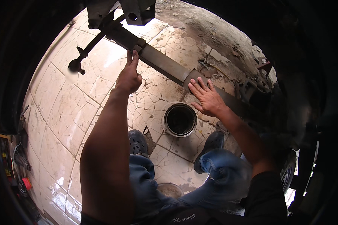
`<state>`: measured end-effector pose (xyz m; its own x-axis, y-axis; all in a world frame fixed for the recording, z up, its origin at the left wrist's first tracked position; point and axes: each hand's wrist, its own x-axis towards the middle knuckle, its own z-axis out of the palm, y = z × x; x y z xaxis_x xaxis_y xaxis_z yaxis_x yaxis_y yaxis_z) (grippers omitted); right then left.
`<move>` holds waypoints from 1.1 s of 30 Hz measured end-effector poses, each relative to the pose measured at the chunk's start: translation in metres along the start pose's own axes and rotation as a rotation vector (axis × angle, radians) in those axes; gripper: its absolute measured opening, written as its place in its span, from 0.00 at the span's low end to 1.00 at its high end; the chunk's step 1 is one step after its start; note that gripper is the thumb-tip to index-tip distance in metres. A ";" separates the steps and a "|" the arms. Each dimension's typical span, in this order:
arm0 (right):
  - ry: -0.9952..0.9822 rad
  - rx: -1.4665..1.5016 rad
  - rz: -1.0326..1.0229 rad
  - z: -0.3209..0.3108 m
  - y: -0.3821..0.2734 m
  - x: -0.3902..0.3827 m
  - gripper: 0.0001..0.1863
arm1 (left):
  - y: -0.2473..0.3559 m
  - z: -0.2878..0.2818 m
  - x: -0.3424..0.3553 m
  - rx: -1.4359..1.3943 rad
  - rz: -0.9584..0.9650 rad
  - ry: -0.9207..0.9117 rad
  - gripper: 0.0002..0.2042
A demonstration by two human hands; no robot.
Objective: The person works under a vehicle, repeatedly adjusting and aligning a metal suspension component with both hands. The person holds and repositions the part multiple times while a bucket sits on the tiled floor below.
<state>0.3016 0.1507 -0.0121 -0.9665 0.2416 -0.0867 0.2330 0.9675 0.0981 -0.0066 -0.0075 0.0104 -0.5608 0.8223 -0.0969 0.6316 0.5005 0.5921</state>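
A long grey metal beam (pixel 165 64) runs slantwise from the upper left toward the right, above the floor. My left hand (pixel 129 78) reaches up to its near edge with two fingers stretched out, the others curled. Those fingertips touch the beam beside a small dark bracket (pixel 139 44). Farther right, my right hand (pixel 208 99) lies with spread fingers on the beam, by a step where a wider section begins. Neither hand grips anything visible. A dark rod with a ball-shaped end (pixel 75 66) hangs off the beam's far left end.
An open round can (pixel 180 119) with a dark inside stands below the beam, between my shoes. Another round container (pixel 170 190) is near my legs. Cracked tiles (pixel 56 108) cover the floor; rough dirt (pixel 199 22) lies beyond. Tools and a red object (pixel 26 183) sit far left.
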 end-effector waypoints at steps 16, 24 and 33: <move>0.020 -0.011 -0.026 0.001 0.002 -0.005 0.39 | -0.005 0.001 -0.001 -0.010 0.022 0.005 0.46; -0.053 -0.037 0.013 0.002 0.008 -0.044 0.38 | -0.005 0.004 -0.001 -0.034 0.059 0.013 0.46; 0.015 -0.026 0.020 -0.003 -0.010 -0.018 0.38 | -0.008 0.007 0.004 -0.017 0.096 0.035 0.45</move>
<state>0.3162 0.1362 -0.0085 -0.9631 0.2600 -0.0698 0.2501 0.9601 0.1251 -0.0100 -0.0065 -0.0002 -0.5169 0.8560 -0.0110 0.6745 0.4151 0.6106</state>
